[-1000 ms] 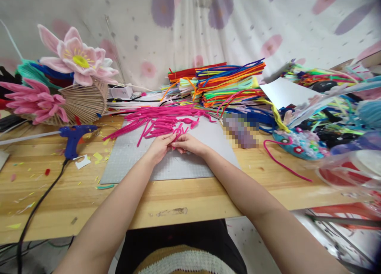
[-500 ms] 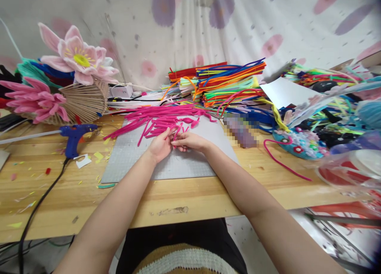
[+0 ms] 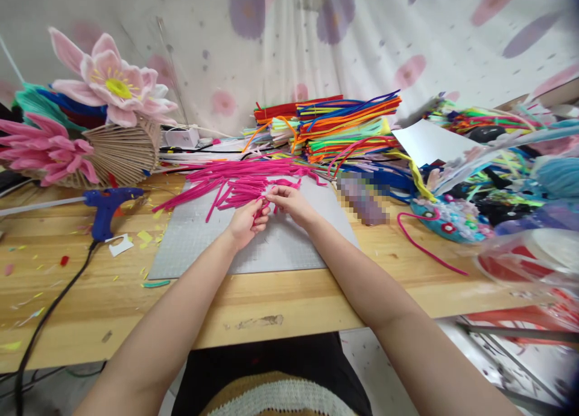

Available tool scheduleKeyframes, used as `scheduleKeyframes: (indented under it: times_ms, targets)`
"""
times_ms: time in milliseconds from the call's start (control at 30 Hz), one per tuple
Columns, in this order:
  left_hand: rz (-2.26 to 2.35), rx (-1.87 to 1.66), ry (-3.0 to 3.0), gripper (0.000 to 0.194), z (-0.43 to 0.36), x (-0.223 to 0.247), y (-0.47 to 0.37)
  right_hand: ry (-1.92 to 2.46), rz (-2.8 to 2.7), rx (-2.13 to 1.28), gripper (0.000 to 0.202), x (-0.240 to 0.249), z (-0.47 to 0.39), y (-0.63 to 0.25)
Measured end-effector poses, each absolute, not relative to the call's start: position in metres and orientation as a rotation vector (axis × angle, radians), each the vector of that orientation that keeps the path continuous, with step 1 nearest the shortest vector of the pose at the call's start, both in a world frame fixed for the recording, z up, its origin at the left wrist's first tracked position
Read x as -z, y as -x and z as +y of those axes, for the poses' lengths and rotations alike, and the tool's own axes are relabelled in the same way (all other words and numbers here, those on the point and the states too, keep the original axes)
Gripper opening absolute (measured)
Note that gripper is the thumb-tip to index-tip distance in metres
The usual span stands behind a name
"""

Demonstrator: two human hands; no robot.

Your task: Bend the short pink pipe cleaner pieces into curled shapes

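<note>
Over the grey cutting mat (image 3: 289, 247) my two hands meet, fingertips close together. My left hand (image 3: 246, 223) is closed on a magenta pipe cleaner (image 3: 259, 211), most of it hidden by the fingers. My right hand (image 3: 289, 202) pinches at the same pipe cleaner from the right, its thumb and index finger near the left thumb. Just beyond the hands lies a spread of straight magenta pipe cleaners (image 3: 244, 172). A few bent magenta pieces (image 3: 312, 173) lie on its right side, partly hidden behind my right hand.
A blue glue gun (image 3: 106, 211) with a black cord stands at left, near paper scraps. Fluffy pink flowers (image 3: 113, 84) rise behind it. Bundled coloured pipe cleaners (image 3: 348, 126) are stacked at the back. A decorated blue piece (image 3: 452, 220) and a red-and-white tub (image 3: 525, 256) sit at right.
My right hand has shifted up and slightly right, its fingers now above the left fingertips. My left hand has turned, with its fingers curled. The curved loop seen between them is now mostly hidden.
</note>
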State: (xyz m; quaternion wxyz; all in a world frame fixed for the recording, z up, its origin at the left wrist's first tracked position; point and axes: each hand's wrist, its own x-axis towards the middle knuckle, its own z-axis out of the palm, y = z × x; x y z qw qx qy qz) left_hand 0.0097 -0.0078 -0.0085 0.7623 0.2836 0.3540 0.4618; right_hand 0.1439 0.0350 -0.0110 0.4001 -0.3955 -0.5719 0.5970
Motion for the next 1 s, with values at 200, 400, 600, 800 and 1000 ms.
scheduleKeyframes:
  times_ms: [200, 400, 600, 800, 1000]
  targets:
    - [0.788, -0.952, -0.571, 0.026, -0.0060, 0.0093, -0.0104, 1.005, -1.403, -1.643, 0.034, 0.0137, 0.0347, -0.1414]
    - [0.796, -0.891, -0.547, 0.027, -0.0061, 0.0085, -0.0136, 0.938, -1.167, -1.638, 0.034, 0.0145, 0.0379, -0.1402]
    - [0.838, -0.941, -0.637, 0.022, -0.0117, 0.0126, -0.0165, 0.900, -1.104, -1.658, 0.031, 0.0127, 0.0404, -0.1440]
    - [0.888, -0.950, -0.682, 0.021, -0.0116, 0.0140, -0.0173, 0.952, -1.096, -1.586, 0.028, 0.0146, 0.0404, -0.1403]
    - [0.862, -0.973, -0.668, 0.023, -0.0107, 0.0153, -0.0170, 0.853, -1.001, -1.679, 0.029, 0.0198, 0.0391, -0.1377]
